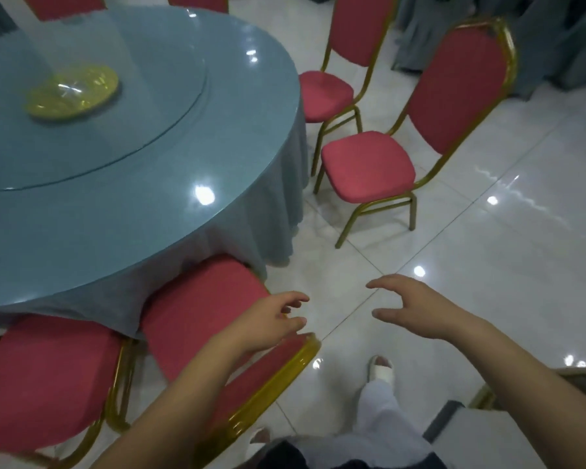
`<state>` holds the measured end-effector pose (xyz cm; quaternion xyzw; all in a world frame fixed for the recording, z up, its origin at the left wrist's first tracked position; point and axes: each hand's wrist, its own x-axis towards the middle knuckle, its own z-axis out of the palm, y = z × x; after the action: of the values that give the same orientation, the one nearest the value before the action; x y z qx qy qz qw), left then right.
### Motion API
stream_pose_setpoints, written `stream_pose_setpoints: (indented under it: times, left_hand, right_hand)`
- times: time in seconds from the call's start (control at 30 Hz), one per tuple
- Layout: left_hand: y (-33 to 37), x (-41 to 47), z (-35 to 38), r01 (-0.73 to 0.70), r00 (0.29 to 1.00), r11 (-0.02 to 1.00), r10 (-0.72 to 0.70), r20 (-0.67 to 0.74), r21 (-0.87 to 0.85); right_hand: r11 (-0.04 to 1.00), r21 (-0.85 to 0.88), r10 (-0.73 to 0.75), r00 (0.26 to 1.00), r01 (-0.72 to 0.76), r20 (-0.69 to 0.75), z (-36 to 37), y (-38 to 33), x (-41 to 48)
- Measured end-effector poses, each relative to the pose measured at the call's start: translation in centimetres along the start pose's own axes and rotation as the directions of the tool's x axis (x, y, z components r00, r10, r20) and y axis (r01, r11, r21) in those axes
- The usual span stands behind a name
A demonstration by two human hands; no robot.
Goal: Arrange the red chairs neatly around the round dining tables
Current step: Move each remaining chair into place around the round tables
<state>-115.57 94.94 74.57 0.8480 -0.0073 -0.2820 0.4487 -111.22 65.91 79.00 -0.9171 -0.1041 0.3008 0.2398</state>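
Reaching forward, the person has both hands free: the left hand [271,319] hovers with its grip open just above the gold top rail of the near chair [203,309], and the right hand [416,308] is open over bare floor [487,252], holding nothing. This chair sits at 6 o'clock, its seat tucked under the cloth of the round tabletop [142,184], its back's long axis running from 7 to 1 o'clock. The angled chair [369,164] at 2 o'clock faces the tabletop askew. Dragging it carelessly could snag the cloth or strike the next chair [325,93].
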Motion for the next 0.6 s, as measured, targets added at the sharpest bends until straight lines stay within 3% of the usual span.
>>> stream_pose_setpoints:
  times: [0.2,0.6]
  left_hand:
    - [9.1,11.4,2.7,0.038,0.998,0.963,-0.047,0.029,0.265]
    - [22.8,28.6,4.3,-0.01,0.999,0.957,0.022,-0.037,0.291]
  right_hand:
    - [0.999,-0.033,0.021,0.998,-0.023,-0.06,-9.3,9.7,2.6]
    - [0.997,-0.069,0.035,0.989,-0.046,-0.144,-24.6,22.1,10.2]
